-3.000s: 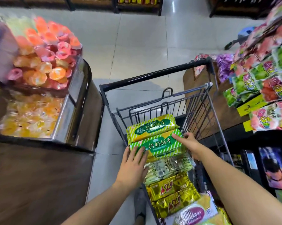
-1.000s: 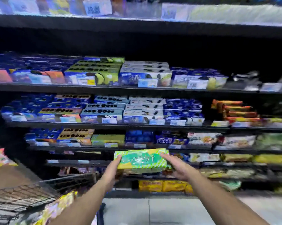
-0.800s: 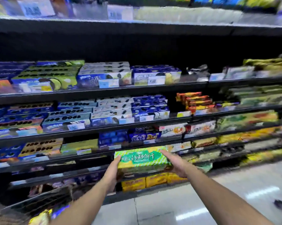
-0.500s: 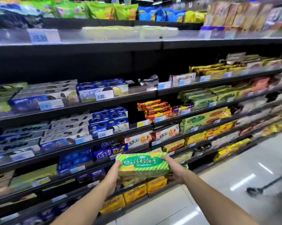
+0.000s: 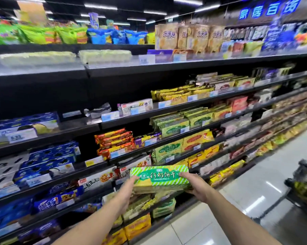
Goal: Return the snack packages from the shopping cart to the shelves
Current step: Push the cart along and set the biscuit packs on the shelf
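Holding biscuits before long black metal shelves (image 5: 184, 65) spanning nine to three o'clock.
The green-and-yellow striped plastic biscuit packet (image 5: 159, 175) is hovering at six o'clock, off the shelves; left hand (image 5: 126, 190) and right hand (image 5: 196, 186) are clamping its ends. It is probably handling light, crinkly, brittle inside; end grips are suiting it.

Bright ceiling strips (image 5: 100, 6) light everything from above; the floor (image 5: 246, 197) shows glare; the edges are blurred and curved.
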